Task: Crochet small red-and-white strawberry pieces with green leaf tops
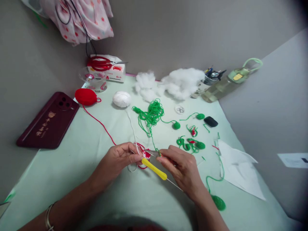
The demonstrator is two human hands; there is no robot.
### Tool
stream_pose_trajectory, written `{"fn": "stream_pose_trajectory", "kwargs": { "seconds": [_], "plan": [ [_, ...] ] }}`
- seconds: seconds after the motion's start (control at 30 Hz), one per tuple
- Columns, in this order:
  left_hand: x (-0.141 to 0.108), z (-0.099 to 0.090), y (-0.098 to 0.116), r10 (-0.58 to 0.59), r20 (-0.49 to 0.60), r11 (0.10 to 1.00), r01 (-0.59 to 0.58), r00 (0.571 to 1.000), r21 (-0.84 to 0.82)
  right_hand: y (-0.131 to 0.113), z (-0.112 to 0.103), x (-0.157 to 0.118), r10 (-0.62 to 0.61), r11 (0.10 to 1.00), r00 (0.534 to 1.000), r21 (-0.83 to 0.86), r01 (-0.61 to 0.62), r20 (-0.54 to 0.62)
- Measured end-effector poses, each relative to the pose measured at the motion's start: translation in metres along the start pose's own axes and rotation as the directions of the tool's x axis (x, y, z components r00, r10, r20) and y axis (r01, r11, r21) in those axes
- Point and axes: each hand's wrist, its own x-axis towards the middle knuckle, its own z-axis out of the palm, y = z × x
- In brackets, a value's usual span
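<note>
My left hand (124,156) pinches a small red and white crocheted piece (146,154) near the middle of the table, with white and red yarn at its fingers. Just to the right, my right hand (179,165) is closed on a thin metal tool (153,152) whose tip reaches over the piece. A yellow-handled crochet hook (154,169) slants below, between both hands; how it is held is hidden. Green yarn (154,114) runs down to the right fingertips. The white yarn leads from a white ball (122,99), the red from a red ball (86,97).
A phone (48,120) lies at the left. Scissors (102,63) rest on a tissue box (115,75). White stuffing (181,82), a pen cup (202,87) and a bottle (225,85) stand behind. Green crocheted pieces (199,145) and white paper (240,170) lie to the right.
</note>
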Motion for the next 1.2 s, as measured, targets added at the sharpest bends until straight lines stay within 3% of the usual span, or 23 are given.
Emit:
{"fn": "stream_pose_trajectory", "kwargs": {
  "seconds": [0.13, 0.2, 0.3, 0.37, 0.43, 0.5, 0.63, 0.73, 0.83, 0.9, 1.1, 1.2],
  "plan": [
    [-0.002, 0.003, 0.000, -0.015, 0.023, 0.998, 0.016, 1.000, -0.062, 0.011, 0.004, 0.000, 0.134, 0.991, 0.985, -0.008, -0.136, -0.112],
    [-0.003, 0.005, 0.002, -0.027, 0.044, 0.994, 0.031, 0.999, -0.109, 0.013, 0.005, -0.001, 0.120, 0.988, 0.983, -0.078, -0.132, -0.139],
    [-0.007, 0.009, 0.002, -0.042, 0.075, 0.982, 0.055, 0.996, -0.178, 0.003, 0.001, -0.003, -0.052, 0.990, 0.996, -0.138, 0.042, -0.066],
    [-0.010, 0.013, 0.001, -0.054, 0.085, 0.978, 0.070, 0.995, -0.196, -0.010, -0.003, -0.008, -0.165, 0.985, 0.985, -0.043, 0.167, 0.040],
    [-0.016, 0.018, 0.000, -0.067, 0.093, 0.978, 0.084, 0.993, -0.193, -0.025, -0.006, -0.014, -0.274, 0.962, 0.962, -0.005, 0.274, 0.014],
    [-0.022, 0.024, 0.001, -0.069, 0.100, 0.981, 0.086, 0.993, -0.175, -0.038, -0.009, -0.021, -0.307, 0.951, 0.951, 0.034, 0.308, -0.039],
    [-0.035, 0.039, 0.007, -0.003, 0.136, 0.995, 0.016, 0.991, -0.095, -0.052, -0.014, -0.033, -0.118, 0.940, 0.981, 0.303, 0.160, -0.151],
    [-0.044, 0.050, 0.008, 0.049, 0.171, 0.998, -0.043, 0.984, -0.040, -0.055, -0.014, -0.042, 0.111, 0.817, 0.979, 0.577, 0.009, -0.172],
    [-0.051, 0.060, 0.001, 0.093, 0.168, 0.995, -0.096, 0.981, 0.009, -0.056, -0.010, -0.052, 0.252, 0.690, 0.952, 0.722, -0.050, -0.175],
    [-0.056, 0.066, -0.006, 0.116, 0.158, 0.992, -0.121, 0.981, 0.026, -0.057, -0.006, -0.060, 0.283, 0.672, 0.936, 0.740, -0.037, -0.210],
    [-0.074, 0.084, -0.024, 0.128, 0.185, 0.992, -0.129, 0.974, -0.004, -0.059, -0.003, -0.087, 0.307, 0.791, 0.861, 0.612, 0.007, -0.406],
    [-0.081, 0.088, -0.035, 0.151, 0.221, 0.985, -0.165, 0.964, 0.044, -0.057, -0.002, -0.102, 0.397, 0.707, 0.826, 0.707, 0.003, -0.400]
  ]
}}
